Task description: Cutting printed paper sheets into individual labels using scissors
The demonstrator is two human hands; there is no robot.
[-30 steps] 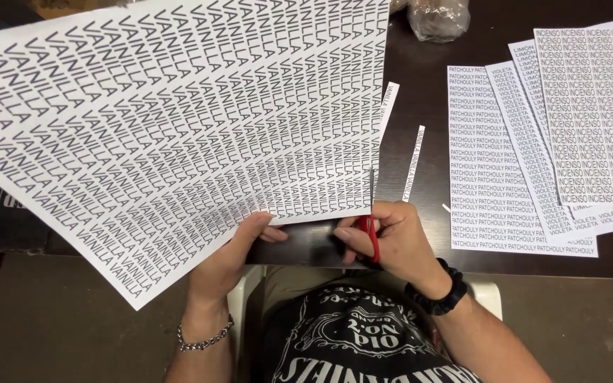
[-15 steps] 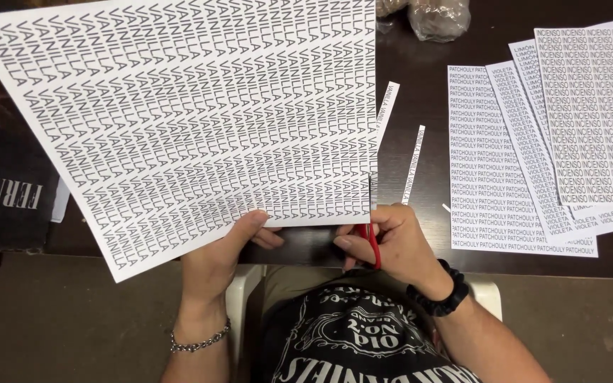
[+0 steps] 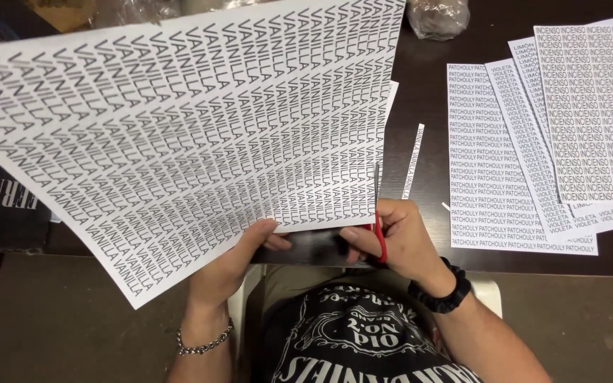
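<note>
To the right of your right hand, a fan of printed sheets lies overlapping on the dark table. Just above that hand, a narrow cut paper strip lies on the table. Far above it, at the table's far edge, sits a clear plastic bag. Well to the left of your left hand lies a black printed item.

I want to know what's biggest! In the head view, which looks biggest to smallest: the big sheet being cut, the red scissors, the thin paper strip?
1. Big sheet, though it is held nearer the camera.
2. and 3. Paper strip and red scissors: unsure, the right hand hides much of the scissors.
</note>
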